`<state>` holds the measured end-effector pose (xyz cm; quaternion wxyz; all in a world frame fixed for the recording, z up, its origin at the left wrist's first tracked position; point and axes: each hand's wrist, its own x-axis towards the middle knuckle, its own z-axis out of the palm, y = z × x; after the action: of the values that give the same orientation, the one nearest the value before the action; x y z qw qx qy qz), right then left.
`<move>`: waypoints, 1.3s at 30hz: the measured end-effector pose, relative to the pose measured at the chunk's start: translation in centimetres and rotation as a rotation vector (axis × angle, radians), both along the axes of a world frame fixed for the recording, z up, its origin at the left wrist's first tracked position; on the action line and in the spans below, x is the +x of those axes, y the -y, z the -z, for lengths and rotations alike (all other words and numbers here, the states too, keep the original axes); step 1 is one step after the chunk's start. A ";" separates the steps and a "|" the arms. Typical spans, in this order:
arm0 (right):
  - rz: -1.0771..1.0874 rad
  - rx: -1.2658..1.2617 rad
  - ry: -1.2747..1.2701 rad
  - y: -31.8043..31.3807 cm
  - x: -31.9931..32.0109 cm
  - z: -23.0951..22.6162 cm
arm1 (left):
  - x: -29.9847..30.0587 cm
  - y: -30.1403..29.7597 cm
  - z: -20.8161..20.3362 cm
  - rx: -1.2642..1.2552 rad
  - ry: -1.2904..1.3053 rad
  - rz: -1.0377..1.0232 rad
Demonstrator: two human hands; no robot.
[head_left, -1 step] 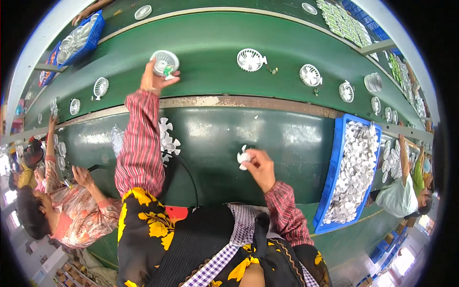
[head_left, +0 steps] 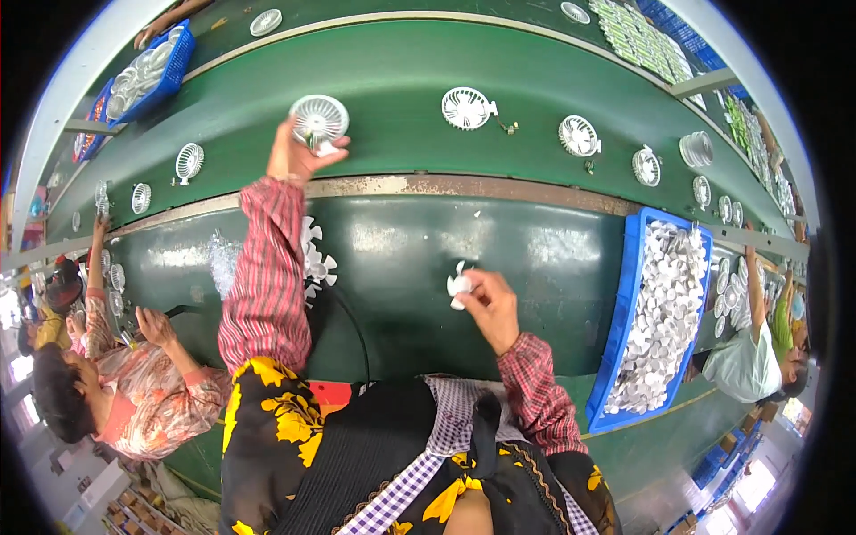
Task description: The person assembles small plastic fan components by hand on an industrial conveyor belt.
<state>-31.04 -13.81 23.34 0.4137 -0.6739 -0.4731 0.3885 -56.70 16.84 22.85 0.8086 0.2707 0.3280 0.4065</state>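
Observation:
Over the green belt at upper left, my left hand (head_left: 296,153) grips a round white fan housing (head_left: 319,114) by its lower edge. A green bit shows near the housing's bottom, partly behind my fingers. Above the dark worktable, my right hand (head_left: 493,305) pinches a small white fan blade (head_left: 459,286) between thumb and fingers. Several loose white fan blades (head_left: 316,265) lie on the table beside my left forearm, which partly hides them.
A blue tray (head_left: 615,343) heaped with white fan blades stands at right. More fan housings (head_left: 468,109) with short wires sit along the green belt (head_left: 392,147). A metal rail (head_left: 464,185) divides belt and table. Co-workers sit at left (head_left: 134,392) and right (head_left: 744,361).
My left hand has shifted slightly right with the fan housing, whose ribbed face now turns more toward me. My right hand has moved a little right with the fan blade.

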 end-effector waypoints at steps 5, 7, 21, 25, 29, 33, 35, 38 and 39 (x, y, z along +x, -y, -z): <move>0.000 0.263 0.175 -1.9 2.0 -7.5 | 6.4 12.1 -2.4 -0.173 0.283 0.187; 0.003 0.363 0.259 -2.1 2.2 -9.8 | 8.6 16.0 -3.0 -0.124 0.246 0.258; -0.137 0.558 0.667 2.0 2.1 -9.8 | 12.5 26.7 -8.9 0.133 -0.105 0.349; -0.123 0.550 0.556 2.7 2.2 -9.6 | 12.6 26.9 -8.0 0.253 -0.217 0.324; -0.121 0.545 0.644 3.8 2.2 -10.0 | 12.6 27.4 -8.9 0.284 -0.302 0.372; -0.063 0.546 0.624 4.0 2.0 -9.9 | 13.6 27.9 -8.9 0.324 -0.241 0.291; -0.059 0.542 0.610 4.1 2.0 -9.7 | 13.8 27.9 -8.5 0.355 -0.257 0.277; -0.050 0.547 0.610 4.1 1.9 -9.2 | 14.3 28.0 -7.6 0.440 -0.326 0.225; -0.046 0.556 0.623 4.1 1.8 -9.0 | 14.4 28.0 -7.2 0.499 -0.421 0.195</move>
<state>-29.21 -17.95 32.30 0.4083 -0.6110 -0.6774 0.0327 -42.26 -11.21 30.08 0.6672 0.5682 0.3507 0.3302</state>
